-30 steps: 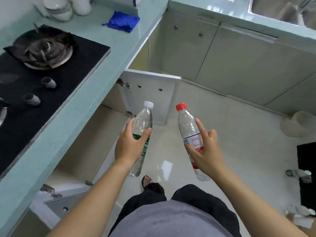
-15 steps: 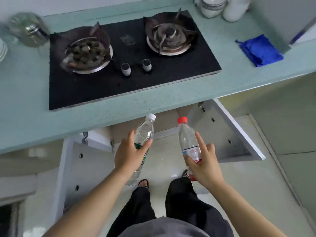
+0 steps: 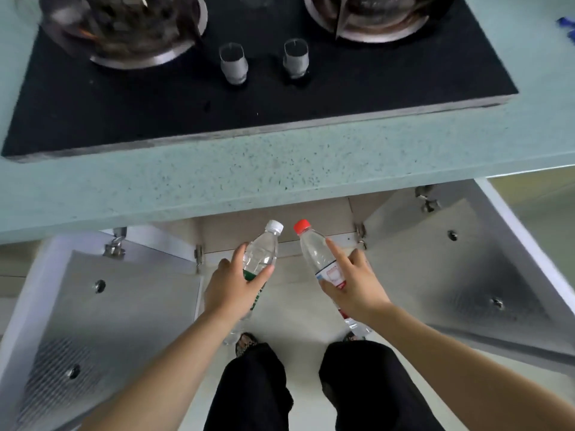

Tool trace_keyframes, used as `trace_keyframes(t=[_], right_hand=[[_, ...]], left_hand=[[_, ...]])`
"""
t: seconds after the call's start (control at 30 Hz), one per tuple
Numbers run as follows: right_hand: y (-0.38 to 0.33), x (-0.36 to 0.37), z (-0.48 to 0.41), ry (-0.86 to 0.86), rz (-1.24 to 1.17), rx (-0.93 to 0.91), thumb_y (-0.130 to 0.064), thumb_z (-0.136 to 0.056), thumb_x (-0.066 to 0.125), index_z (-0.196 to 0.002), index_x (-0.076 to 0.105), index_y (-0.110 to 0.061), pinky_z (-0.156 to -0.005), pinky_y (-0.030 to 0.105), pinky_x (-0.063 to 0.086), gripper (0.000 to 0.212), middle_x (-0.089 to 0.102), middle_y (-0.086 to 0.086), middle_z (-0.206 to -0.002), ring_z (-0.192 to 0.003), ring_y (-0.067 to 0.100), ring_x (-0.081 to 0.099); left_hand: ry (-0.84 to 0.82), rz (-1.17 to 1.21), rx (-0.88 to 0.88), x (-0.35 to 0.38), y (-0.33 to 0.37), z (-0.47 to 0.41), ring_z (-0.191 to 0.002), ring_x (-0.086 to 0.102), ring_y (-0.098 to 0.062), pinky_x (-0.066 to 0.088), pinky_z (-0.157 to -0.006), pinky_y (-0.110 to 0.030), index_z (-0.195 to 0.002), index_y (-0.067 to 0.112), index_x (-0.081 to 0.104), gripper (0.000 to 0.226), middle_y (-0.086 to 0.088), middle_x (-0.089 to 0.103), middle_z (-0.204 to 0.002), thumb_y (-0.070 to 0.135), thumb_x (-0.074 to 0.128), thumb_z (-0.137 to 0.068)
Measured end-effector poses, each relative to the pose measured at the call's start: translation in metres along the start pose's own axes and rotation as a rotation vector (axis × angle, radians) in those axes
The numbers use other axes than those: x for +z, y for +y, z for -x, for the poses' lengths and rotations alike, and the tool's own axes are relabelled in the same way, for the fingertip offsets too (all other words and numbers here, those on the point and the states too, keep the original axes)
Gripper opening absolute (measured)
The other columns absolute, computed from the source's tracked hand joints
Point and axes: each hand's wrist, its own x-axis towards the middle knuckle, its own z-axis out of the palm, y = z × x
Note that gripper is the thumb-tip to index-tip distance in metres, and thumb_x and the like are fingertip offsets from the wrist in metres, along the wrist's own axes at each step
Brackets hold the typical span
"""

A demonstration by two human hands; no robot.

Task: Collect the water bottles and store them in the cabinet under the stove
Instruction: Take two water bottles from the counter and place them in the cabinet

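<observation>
Head view now looks straight down over the pale green counter (image 3: 280, 175) and its black gas stove (image 3: 249, 98). A second ago the counter ran off to the left, so the person has turned to face it and stepped close. Below the counter's near edge, the left cabinet door (image 3: 109, 306) and the right cabinet door (image 3: 466, 269) both stand swung wide. Between them shows only a thin strip of the cabinet under the stove (image 3: 280, 227); its inside is hidden by the counter.

Both water bottles are held in the air in front of that gap, caps tilted towards it and close together. The white-capped bottle (image 3: 261, 253) sits in the left hand (image 3: 228, 290), fingers and thumb wrapped round its green label. The red-capped bottle (image 3: 317, 253) sits in the right hand (image 3: 357, 290), gripped at its label with the forefinger laid along the side.

Carrying looks finished; what remains is probably to crouch and set the bottles inside.
</observation>
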Motion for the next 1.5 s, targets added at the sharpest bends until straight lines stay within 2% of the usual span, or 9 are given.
trace_keyframes(t=[0.2, 0.33, 0.5, 0.63, 0.87, 1.03, 1.27, 1.37, 1.5], right_hand=[[0.076, 0.106, -0.100, 0.025, -0.006, -0.049, -0.041, -0.084, 0.059, -0.145, 0.013, -0.040, -0.076, 0.032, 0.048, 0.077, 0.036, 0.004, -0.100, -0.089, 0.023, 0.047], [0.134, 0.185, -0.182, -0.007, -0.031, -0.059, -0.044, -0.086, 0.058, -0.145, 0.014, -0.039, -0.082, 0.035, 0.050, 0.074, 0.040, 0.006, -0.103, -0.090, 0.025, 0.054], [0.194, 0.287, -0.285, 0.005, 0.027, -0.081, -0.043, -0.084, 0.057, -0.145, 0.019, -0.037, -0.092, 0.031, 0.044, 0.072, 0.042, 0.007, -0.114, -0.106, 0.028, 0.053], [0.215, 0.350, -0.345, 0.066, 0.114, -0.122, -0.041, -0.082, 0.058, -0.144, 0.022, -0.037, -0.085, 0.037, 0.048, 0.072, 0.040, 0.009, -0.116, -0.106, 0.031, 0.049], [0.218, 0.401, -0.361, 0.192, 0.217, -0.124, -0.046, -0.089, 0.047, -0.144, 0.011, -0.041, -0.076, 0.034, 0.046, 0.066, 0.041, 0.004, -0.118, -0.102, 0.023, 0.045], [0.214, 0.409, -0.363, 0.292, 0.285, -0.152, -0.048, -0.088, 0.045, -0.144, 0.011, -0.038, -0.076, 0.035, 0.047, 0.066, 0.045, 0.005, -0.116, -0.102, 0.023, 0.046], [0.211, 0.413, -0.361, 0.356, 0.347, -0.173, -0.048, -0.086, 0.049, -0.143, 0.022, -0.035, -0.074, 0.036, 0.047, 0.065, 0.055, 0.007, -0.106, -0.091, 0.024, 0.054], [0.213, 0.412, -0.362, 0.366, 0.349, -0.175, -0.048, -0.083, 0.051, -0.142, 0.025, -0.035, -0.068, 0.035, 0.046, 0.066, 0.056, 0.006, -0.100, -0.085, 0.024, 0.054], [0.214, 0.414, -0.363, 0.380, 0.339, -0.176, -0.048, -0.082, 0.055, -0.141, 0.027, -0.035, -0.066, 0.033, 0.046, 0.067, 0.056, 0.006, -0.096, -0.081, 0.022, 0.055]], left_hand=[[0.014, -0.067, 0.003, 0.098, -0.049, -0.099, -0.098, 0.057, -0.027, 0.037, -0.067, -0.031, -0.139, 0.034, 0.029, 0.071, -0.008, 0.055, -0.109, 0.069, 0.046, -0.079], [0.009, 0.118, 0.022, 0.177, -0.096, -0.177, -0.086, 0.059, -0.019, 0.047, -0.068, -0.030, -0.133, 0.033, 0.034, 0.064, 0.001, 0.062, -0.107, 0.066, 0.049, -0.080], [0.107, 0.272, -0.010, 0.260, -0.168, -0.254, -0.081, 0.053, -0.017, 0.038, -0.060, -0.027, -0.133, 0.029, 0.037, 0.055, 0.007, 0.058, -0.097, 0.055, 0.051, -0.086], [0.223, 0.378, 0.013, 0.303, -0.219, -0.295, -0.086, 0.057, -0.016, 0.037, -0.063, -0.023, -0.130, 0.031, 0.040, 0.048, 0.016, 0.058, -0.089, 0.051, 0.053, -0.087], [0.321, 0.485, 0.106, 0.311, -0.236, -0.331, -0.081, 0.059, -0.004, 0.040, -0.065, -0.016, -0.133, 0.036, 0.035, 0.058, 0.018, 0.059, -0.096, 0.046, 0.061, -0.082], [0.378, 0.621, 0.191, 0.290, -0.232, -0.363, -0.098, 0.064, -0.009, 0.050, -0.089, -0.039, -0.128, 0.041, 0.036, 0.067, 0.023, 0.062, -0.104, 0.063, 0.064, -0.071], [0.520, 0.629, 0.294, 0.253, -0.219, -0.407, -0.091, 0.060, 0.002, 0.044, -0.080, -0.017, -0.134, 0.025, 0.032, 0.067, 0.022, 0.059, -0.102, 0.031, 0.071, -0.080], [0.554, 0.692, 0.324, 0.254, -0.227, -0.422, -0.084, 0.058, 0.017, 0.045, -0.077, -0.006, -0.134, 0.016, 0.029, 0.067, 0.023, 0.055, -0.102, 0.020, 0.070, -0.081], [0.575, 0.756, 0.297, 0.273, -0.249, -0.433, -0.095, 0.057, 0.013, 0.048, -0.094, -0.025, -0.136, 0.007, 0.022, 0.071, 0.017, 0.052, -0.109, 0.011, 0.068, -0.082]])
